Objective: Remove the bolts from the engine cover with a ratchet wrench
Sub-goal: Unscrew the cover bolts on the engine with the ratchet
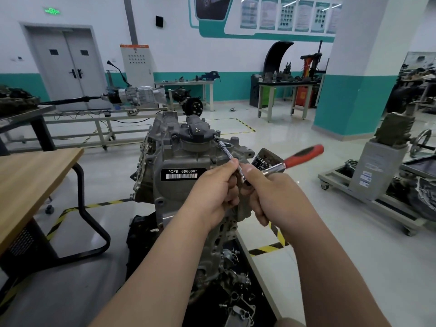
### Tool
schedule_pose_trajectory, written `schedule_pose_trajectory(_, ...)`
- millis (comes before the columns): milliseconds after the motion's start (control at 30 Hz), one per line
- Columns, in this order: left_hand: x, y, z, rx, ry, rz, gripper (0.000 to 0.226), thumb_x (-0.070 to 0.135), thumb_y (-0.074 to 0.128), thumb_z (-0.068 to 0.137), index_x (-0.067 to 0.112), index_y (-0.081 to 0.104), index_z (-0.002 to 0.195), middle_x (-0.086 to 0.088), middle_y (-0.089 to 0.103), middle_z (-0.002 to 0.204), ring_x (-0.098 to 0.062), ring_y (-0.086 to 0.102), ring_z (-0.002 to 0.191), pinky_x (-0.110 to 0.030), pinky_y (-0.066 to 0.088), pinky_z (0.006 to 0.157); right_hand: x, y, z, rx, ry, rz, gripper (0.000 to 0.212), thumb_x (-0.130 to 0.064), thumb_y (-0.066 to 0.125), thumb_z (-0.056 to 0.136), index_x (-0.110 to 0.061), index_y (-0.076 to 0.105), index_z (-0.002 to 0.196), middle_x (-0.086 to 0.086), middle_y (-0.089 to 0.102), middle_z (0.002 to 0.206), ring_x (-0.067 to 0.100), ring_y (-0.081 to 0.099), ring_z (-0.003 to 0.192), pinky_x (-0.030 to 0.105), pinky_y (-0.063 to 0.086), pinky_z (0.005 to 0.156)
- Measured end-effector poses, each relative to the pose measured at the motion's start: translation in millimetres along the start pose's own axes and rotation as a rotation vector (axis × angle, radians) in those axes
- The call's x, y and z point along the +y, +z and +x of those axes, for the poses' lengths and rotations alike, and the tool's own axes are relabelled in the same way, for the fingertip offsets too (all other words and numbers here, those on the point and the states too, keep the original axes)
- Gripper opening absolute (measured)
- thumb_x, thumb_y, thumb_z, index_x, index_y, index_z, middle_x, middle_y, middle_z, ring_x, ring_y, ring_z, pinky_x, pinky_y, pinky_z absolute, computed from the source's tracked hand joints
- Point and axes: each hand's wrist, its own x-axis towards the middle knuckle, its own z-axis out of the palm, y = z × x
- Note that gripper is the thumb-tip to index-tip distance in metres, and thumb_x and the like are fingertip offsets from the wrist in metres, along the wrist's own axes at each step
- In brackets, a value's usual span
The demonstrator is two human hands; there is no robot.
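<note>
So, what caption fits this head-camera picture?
Left hand pinches the extension bar, right hand grips the red-handled ratchet wrench at the engine cover.

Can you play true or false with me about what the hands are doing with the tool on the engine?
1. The ratchet has a red and black handle. True.
2. The left hand holds nothing. False: it pinches the extension.
3. The extension's far tip sits at the edge of the cover. True.
4. The wooden table is on the right. False: it is on the left.
5. The right hand grips the ratchet near its head. True.
</note>
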Motion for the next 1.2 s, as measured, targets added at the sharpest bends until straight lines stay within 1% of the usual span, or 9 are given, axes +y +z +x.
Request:
schedule_pose_trajectory(200,-3.8,9.3,2.3,0.03,0.007,-0.061,0.041,0.029,0.052,0.098,0.022,0.071,0.062,0.004,0.039,0.049,-0.009,0.03,0.038,-0.019,0.032,0.039,-14.7,-5.1,0.0,0.219,-0.167,-0.672,0.048,-0.059,0.053,0.085,-0.021,0.048,0.057,-0.006,0.048,0.046,0.012,0.049,0.045,0.025,0.029,0.044)
schedule_pose_trajectory(333,-1.6,8.9,1.7,0.054,-0.002,-0.08,0.023,0.029,0.055,0.096,0.017,0.065,0.08,0.005,0.043,0.048,-0.007,0.033,0.034,-0.019,0.035,0.037,-15.9,-2.9,0.6,0.301,-0.265,-0.748,0.048,-0.061,0.051,0.085,-0.023,0.042,0.057,-0.006,0.048,0.049,0.009,0.045,0.047,0.025,0.024,0.045)
schedule_pose_trajectory(467,-0.1,5.6,1.0,0.059,-0.012,-0.093,0.031,0.03,0.057,0.095,0.021,0.065,0.066,0.004,0.037,0.051,-0.009,0.03,0.037,-0.021,0.033,0.037,-7.7,1.5,3.7,0.196,-0.165,-0.372,0.056,-0.055,0.05,0.09,-0.02,0.042,0.048,-0.012,0.048,0.036,0.007,0.044,0.034,0.027,0.032,0.044)
schedule_pose_trajectory(567,1.2,4.9,-2.1,0.073,-0.014,-0.091,0.038,0.031,0.056,0.095,0.021,0.062,0.059,0.005,0.044,0.049,-0.008,0.037,0.035,-0.018,0.034,0.037,-0.4,13.6,1.3,0.117,-0.04,-0.107,0.062,-0.053,0.041,0.096,-0.016,0.052,0.047,-0.001,0.05,0.038,0.015,0.049,0.036,0.033,0.045,0.049)
schedule_pose_trajectory(633,1.9,6.7,-3.9,0.069,-0.016,-0.078,0.048,0.034,0.055,0.095,0.02,0.063,0.05,0.005,0.044,0.041,-0.009,0.042,0.033,-0.016,0.035,0.037,2.9,20.7,0.2,0.017,0.116,0.284,0.059,-0.052,0.039,0.098,-0.014,0.058,0.058,0.001,0.045,0.038,0.018,0.04,0.032,0.027,0.037,0.043)
schedule_pose_trajectory(733,3.0,10.8,-5.4,0.081,-0.01,-0.051,0.031,0.032,0.055,0.096,0.016,0.066,0.073,0.005,0.042,0.044,-0.006,0.042,0.031,-0.014,0.033,0.033,5.2,18.6,-1.3,-0.209,0.363,1.076,0.057,-0.054,0.037,0.099,-0.013,0.057,0.065,-0.005,0.032,0.036,0.01,0.026,0.026,0.019,0.029,0.034)
schedule_pose_trajectory(800,1.1,13.0,-5.4,0.071,-0.018,-0.018,0.026,0.03,0.054,0.096,0.013,0.065,0.08,0.007,0.042,0.046,-0.003,0.043,0.034,-0.013,0.033,0.034,8.1,16.2,-3.2,-0.297,0.447,1.397,0.058,-0.053,0.035,0.099,-0.012,0.058,0.065,-0.007,0.03,0.034,0.007,0.026,0.024,0.017,0.028,0.032)
schedule_pose_trajectory(967,0.0,11.8,-7.4,0.043,-0.038,0.022,0.03,0.032,0.055,0.095,0.016,0.076,0.082,-0.003,0.064,0.07,-0.011,0.06,0.065,-0.019,0.051,0.056,6.6,21.2,-7.0,-0.351,0.451,1.435,0.054,-0.054,0.036,0.098,-0.013,0.057,0.07,-0.007,0.032,0.034,0.006,0.028,0.024,0.015,0.029,0.033)
schedule_pose_trajectory(1200,9.3,6.1,-13.5,0.079,-0.063,-0.044,0.03,0.036,0.061,0.091,0.016,0.073,0.072,0.001,0.06,0.054,-0.009,0.058,0.044,-0.015,0.045,0.041,-5.0,28.9,-12.9,-0.435,0.473,1.472,0.055,-0.052,0.038,0.099,-0.012,0.06,0.069,-0.006,0.032,0.034,0.006,0.028,0.024,0.016,0.03,0.033)
